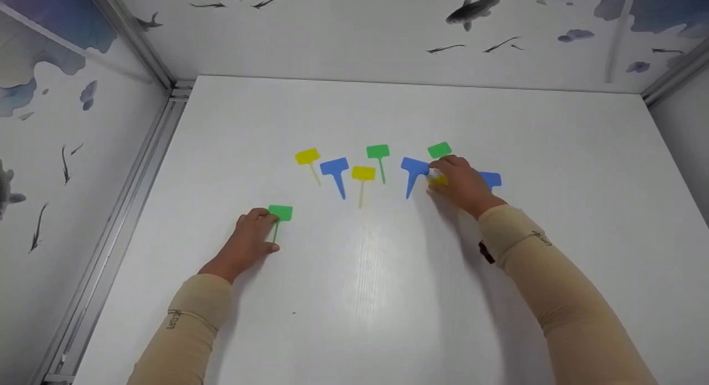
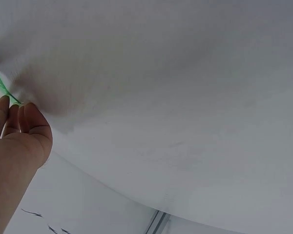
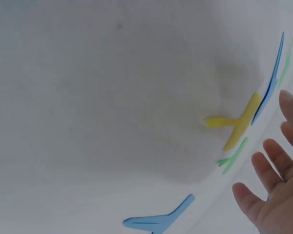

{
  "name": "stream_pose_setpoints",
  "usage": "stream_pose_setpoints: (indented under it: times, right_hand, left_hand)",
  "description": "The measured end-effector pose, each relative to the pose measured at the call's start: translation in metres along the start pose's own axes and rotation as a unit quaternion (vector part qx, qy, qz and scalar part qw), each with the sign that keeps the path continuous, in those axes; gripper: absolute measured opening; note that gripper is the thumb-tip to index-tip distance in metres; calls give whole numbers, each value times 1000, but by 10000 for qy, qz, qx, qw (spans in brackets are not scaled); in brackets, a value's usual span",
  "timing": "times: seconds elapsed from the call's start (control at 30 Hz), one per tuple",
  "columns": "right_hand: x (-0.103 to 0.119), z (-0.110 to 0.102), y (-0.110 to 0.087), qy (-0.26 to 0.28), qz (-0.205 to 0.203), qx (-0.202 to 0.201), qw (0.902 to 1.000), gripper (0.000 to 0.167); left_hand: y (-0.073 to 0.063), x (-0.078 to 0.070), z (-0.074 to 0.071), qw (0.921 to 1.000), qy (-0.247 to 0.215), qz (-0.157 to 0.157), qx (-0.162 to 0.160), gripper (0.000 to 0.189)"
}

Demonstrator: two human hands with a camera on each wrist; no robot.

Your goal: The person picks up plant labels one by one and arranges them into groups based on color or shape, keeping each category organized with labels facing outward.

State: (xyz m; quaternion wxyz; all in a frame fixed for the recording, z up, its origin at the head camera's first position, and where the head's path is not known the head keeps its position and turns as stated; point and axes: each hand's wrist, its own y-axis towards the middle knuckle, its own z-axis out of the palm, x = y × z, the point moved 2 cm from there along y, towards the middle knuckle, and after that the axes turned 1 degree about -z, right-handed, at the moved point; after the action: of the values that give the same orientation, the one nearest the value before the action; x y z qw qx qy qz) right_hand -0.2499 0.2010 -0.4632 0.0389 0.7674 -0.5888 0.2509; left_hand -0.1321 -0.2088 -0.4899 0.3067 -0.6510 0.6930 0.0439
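Note:
T-shaped plastic plant labels lie on a white table. At the left, my left hand [image 1: 249,241] holds a green plant label [image 1: 281,212], fingers at its head and thumb by the stem's tip. The left wrist view shows its green stem [image 2: 5,87] by the curled fingers. My right hand [image 1: 462,185] is over a yellow plant label [image 1: 439,180], mostly hidden in the head view. In the right wrist view its fingers are spread and relaxed, apart from that yellow label [image 3: 244,122]. Close to this hand are a blue label [image 1: 414,166] and a green label [image 1: 440,149].
Further left lie a yellow label [image 1: 307,156], a blue label [image 1: 334,166], another yellow label [image 1: 363,173] and a green label [image 1: 378,151]. A blue label [image 1: 492,179] is partly behind the right wrist. Printed walls [image 1: 332,36] border the table [image 1: 354,307].

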Motion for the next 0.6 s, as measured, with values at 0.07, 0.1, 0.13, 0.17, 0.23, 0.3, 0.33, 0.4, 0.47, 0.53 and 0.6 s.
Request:
stream_pose_setpoints:
  times: [0.07, 0.1, 0.13, 0.17, 0.23, 0.3, 0.33, 0.4, 0.47, 0.53, 0.6]
  right_hand:
    - [3, 0, 4, 70, -31, 18, 10000, 49]
    - [4, 0, 6, 108, -55, 26, 9999, 50]
    - [5, 0, 8, 165, -85, 42, 9998, 51]
    - [6, 1, 9, 232, -71, 46, 9997, 51]
    - [7, 1, 12, 362, -59, 57, 9993, 52]
    - [8, 2, 14, 482, -21, 68, 9988, 53]
    - [8, 2, 15, 515, -14, 59, 9987, 53]
    - [9, 2, 17, 518, -8, 50, 9986, 54]
    - [10, 2, 19, 479, -33, 31, 9988, 55]
    - [12, 2, 21, 413, -61, 11, 9991, 56]
    - [15, 2, 23, 374, -69, 15, 9993, 57]
  left_hand:
    - [-2, 1, -1, 10000, 4, -12, 0, 62]
    - [-2, 1, -1, 10000, -13, -24, 4, 63]
    - [-3, 1, -2, 10000, -32, -6, -1, 62]
    - [-3, 2, -2, 10000, -74, 2, -1, 63]
    - [-3, 3, -2, 9999, -171, 22, 11, 63]
    - [-2, 4, -1, 9997, -223, 39, 24, 63]
    - [-2, 4, -1, 9997, -229, 61, 23, 63]
    - [-1, 5, 0, 9998, -183, 83, 35, 63]
    - [1, 4, 0, 9998, -149, 91, 36, 63]
    - [1, 3, 0, 9998, -137, 104, 42, 63]
    - [1, 2, 0, 9998, -153, 98, 50, 63]
